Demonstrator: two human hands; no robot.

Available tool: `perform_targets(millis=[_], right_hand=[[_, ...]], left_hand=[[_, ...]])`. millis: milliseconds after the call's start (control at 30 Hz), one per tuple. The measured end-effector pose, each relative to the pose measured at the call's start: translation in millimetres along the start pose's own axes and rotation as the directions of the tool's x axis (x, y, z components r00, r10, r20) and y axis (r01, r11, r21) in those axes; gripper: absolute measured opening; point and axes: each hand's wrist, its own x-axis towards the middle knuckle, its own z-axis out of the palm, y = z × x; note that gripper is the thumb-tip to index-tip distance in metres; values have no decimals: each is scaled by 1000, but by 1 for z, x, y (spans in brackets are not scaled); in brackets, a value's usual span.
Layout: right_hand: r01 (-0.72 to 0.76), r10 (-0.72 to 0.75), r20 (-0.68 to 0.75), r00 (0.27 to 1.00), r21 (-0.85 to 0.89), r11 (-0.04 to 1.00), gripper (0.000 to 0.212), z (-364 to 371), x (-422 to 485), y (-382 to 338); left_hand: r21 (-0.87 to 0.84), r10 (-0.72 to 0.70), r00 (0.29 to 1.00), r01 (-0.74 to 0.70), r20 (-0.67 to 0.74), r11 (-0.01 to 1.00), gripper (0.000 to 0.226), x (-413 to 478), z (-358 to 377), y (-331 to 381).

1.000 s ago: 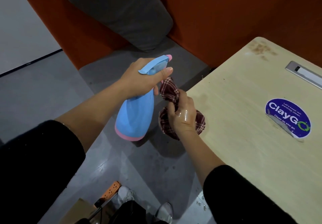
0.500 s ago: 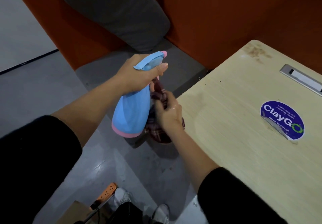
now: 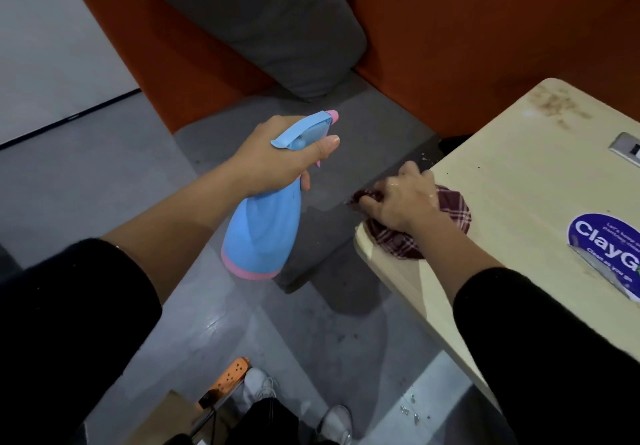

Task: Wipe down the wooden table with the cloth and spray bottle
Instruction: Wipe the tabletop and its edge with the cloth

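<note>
Now your right hand clutches the plaid cloth on the wooden table, at its left edge (no longer mid-air, so wiping can start); your left hand grips the spray bottle off-table.

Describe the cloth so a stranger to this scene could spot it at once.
Find the pale wooden table on the right. At its left edge, the right hand grips a bunched cloth: dark red plaid, unlike the blue sticker nearby.

The left hand hangs out beyond the tabletop's left edge, fingers curled round the spray bottle's neck. The right hand rests knuckles-up at that edge, gripping the cloth.
</note>
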Motion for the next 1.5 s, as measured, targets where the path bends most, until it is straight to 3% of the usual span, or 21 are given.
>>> perform_targets(millis=[300,433,500,567,633,667,733,767,833,900,967,1067,1167,1367,1500], right_hand=[[44,-44,3,999,-25,999,59,8,-13,-56],[69,-70,-18,997,-42,997,56,12,-21,-71],[79,-72,-67,995,101,992,53,11,-29,-71],[69,-5,-147,989,434,898,57,7,-40,-63],[-16,209,-193,959,697,717,61,-1,-48,-48],[-70,319,-214,923,723,687,60,-4,-50,-38],[-175,416,-248,875,640,748,59,-6,-56,-15],[-192,397,-239,886,592,783,58,-4,-62,-4],[-172,279,-107,954,567,806,68,3,-75,15],[-111,89,65,994,571,814,92,7,-88,29],[-13,-78,170,982,479,878,117,5,-96,38],[142,-203,237,950,251,957,138,5,-107,43],[192,-211,178,961,119,974,136,14,-114,38],[101,-97,-44,994,83,991,113,25,-105,5],[86,-82,-59,995,81,993,98,20,-83,-13]], left_hand=[[17,3,1000,-4,10,1000,20,2,-1,3],[12,16,1000,-16,8,1000,39,5,3,8],[9,29,999,-29,21,1000,37,5,4,10],[-41,45,999,-44,28,998,33,4,3,12],[-91,46,999,-43,24,995,30,4,2,15],[-107,43,999,-41,21,993,30,4,2,17],[-117,42,999,-40,16,992,30,4,4,21],[-108,45,999,-43,20,993,32,5,5,23],[-94,58,998,-55,35,994,33,3,9,26],[-96,62,997,-58,37,994,33,0,14,27],[-88,55,998,-51,38,995,35,-3,18,28],[-70,47,998,-43,45,997,30,-7,22,27],[-44,32,999,-31,34,999,23,-11,22,24],[-24,42,999,-42,28,999,31,-14,21,20],[-39,47,998,-46,34,998,32,-12,17,17]])
